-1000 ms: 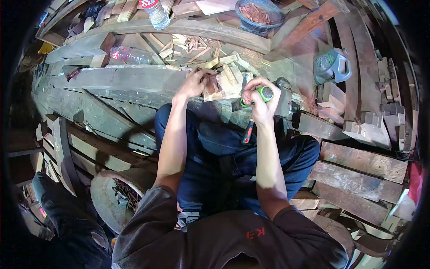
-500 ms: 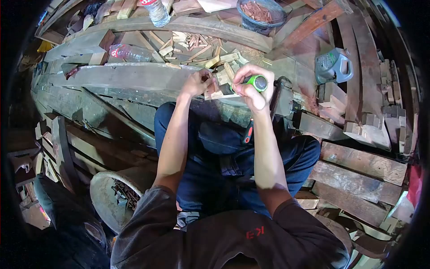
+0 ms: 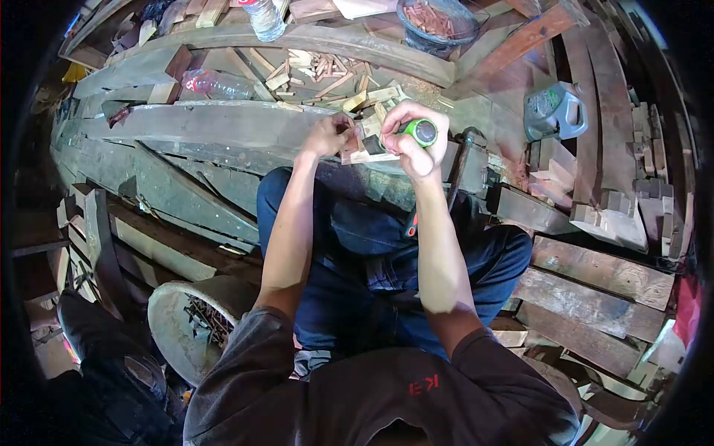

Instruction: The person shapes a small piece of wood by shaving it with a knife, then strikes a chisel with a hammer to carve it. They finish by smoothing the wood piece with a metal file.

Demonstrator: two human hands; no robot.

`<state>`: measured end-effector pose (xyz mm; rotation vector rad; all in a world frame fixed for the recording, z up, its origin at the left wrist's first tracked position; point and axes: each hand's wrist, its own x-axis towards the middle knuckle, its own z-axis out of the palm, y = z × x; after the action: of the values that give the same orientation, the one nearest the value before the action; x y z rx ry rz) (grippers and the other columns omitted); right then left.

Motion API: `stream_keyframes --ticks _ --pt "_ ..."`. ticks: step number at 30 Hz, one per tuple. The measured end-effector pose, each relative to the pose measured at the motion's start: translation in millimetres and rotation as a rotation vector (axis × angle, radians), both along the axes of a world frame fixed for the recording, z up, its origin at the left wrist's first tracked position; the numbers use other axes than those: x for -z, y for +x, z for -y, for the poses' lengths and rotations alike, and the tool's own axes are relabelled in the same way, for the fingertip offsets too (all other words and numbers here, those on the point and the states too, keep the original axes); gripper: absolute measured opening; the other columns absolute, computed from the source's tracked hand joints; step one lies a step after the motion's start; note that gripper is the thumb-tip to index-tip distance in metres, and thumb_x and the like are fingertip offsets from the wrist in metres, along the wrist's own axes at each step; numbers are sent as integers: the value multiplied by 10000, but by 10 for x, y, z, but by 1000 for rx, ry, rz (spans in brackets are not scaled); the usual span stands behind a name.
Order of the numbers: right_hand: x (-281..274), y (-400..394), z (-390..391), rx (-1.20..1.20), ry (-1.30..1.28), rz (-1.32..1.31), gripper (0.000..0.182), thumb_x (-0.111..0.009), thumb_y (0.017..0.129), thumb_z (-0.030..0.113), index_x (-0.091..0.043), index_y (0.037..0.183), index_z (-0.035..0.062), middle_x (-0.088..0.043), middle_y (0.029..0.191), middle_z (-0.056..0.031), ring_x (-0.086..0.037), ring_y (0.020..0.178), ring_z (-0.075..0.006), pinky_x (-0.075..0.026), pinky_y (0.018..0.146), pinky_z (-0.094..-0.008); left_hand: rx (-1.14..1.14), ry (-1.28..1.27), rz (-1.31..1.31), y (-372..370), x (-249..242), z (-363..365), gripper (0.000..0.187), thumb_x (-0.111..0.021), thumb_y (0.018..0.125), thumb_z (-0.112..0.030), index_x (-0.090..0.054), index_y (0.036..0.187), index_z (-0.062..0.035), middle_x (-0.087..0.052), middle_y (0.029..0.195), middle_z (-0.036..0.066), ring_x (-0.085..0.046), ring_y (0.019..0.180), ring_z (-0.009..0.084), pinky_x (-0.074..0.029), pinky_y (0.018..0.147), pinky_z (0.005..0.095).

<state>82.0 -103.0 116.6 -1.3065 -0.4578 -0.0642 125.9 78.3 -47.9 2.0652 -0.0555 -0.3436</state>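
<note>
My left hand point(image 3: 329, 137) has its fingertips pinched together at a small light wood piece point(image 3: 355, 154) on the bench beam; what sits between the fingertips is too small to make out. My right hand point(image 3: 420, 145) is wrapped around a hammer point(image 3: 423, 132), whose round green-rimmed handle end faces up toward me. Its dark head points left, close to my left fingertips and over the wood. An orange-and-black tool handle point(image 3: 411, 225) shows at my lap, below my right wrist.
Wood offcuts point(image 3: 323, 67) lie scattered beyond the beam. A plastic bottle point(image 3: 217, 85) lies on its side there. A tub of wood scraps point(image 3: 437, 26) stands farther back, a grey jug point(image 3: 554, 111) to the right. A bucket point(image 3: 172, 331) holding rusty bits is at my left.
My right hand and the hammer have shifted slightly left and up. My left hand stays almost in place. Another person's hand at the far left has gone from view.
</note>
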Motion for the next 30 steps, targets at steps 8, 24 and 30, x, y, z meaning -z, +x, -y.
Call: stream_keyframes --ticks 8,24,30 --pt "75 34 52 -12 99 -55 196 -586 632 104 -607 730 -65 -595 665 -73 -541 520 -104 -373 464 -230 15 -22 2 22 44 16 296 -713 887 -331 -678 1011 -64 -730 918 119 -693 866 220 -517 797 360" --pt "108 113 178 34 314 -58 145 -544 643 8 -559 729 -108 -491 539 -110 -434 428 -145 -325 420 -280 1 15 -2 -6 -16 18 272 -717 880 -321 -690 989 -73 -712 967 120 -655 965 237 -485 880 364" --pt "326 262 461 31 490 -57 225 -600 740 143 -534 748 -73 -421 493 -89 -397 408 -155 -314 409 -302 11 67 -37 50 59 8 335 -719 871 -393 -701 1006 -87 -712 1003 149 -654 1010 275 -480 889 395"
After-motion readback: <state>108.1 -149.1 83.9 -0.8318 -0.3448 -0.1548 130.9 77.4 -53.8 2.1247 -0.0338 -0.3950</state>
